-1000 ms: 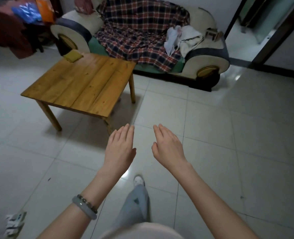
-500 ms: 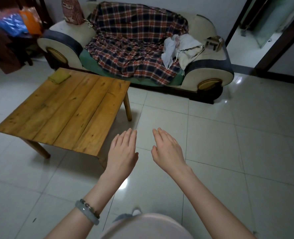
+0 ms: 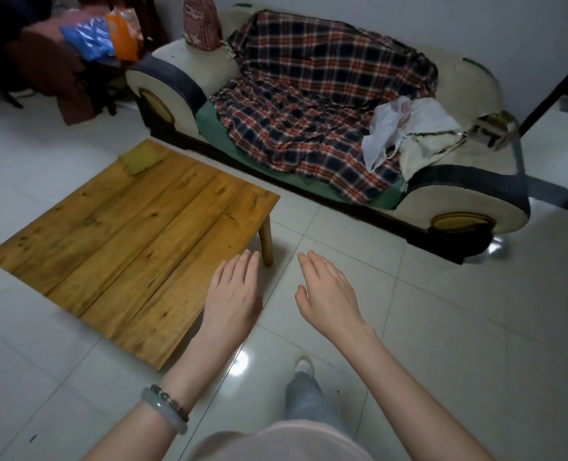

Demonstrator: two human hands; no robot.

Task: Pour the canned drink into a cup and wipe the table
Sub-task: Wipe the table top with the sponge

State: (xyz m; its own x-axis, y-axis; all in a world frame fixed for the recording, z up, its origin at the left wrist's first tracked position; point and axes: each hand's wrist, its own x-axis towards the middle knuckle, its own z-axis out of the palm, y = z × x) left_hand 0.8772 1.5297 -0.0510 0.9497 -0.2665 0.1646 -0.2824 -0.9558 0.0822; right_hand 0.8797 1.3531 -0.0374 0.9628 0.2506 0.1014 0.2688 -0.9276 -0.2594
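A low wooden table stands on the tiled floor at centre left. A yellow-green cloth lies on its far corner. My left hand hovers over the table's near right edge, palm down, fingers straight, holding nothing. My right hand is stretched out beside it over the floor, also flat and empty. No can or cup shows in view.
A cream sofa with a plaid blanket and white bags stands behind the table. A dark chair with blue and orange bags is at the upper left. A doorway opens at right. My leg and shoe are below.
The view has closed in on the table and sofa, which now sit nearer and more to the left. Both hands stay flat and empty, the left now over the table's edge.
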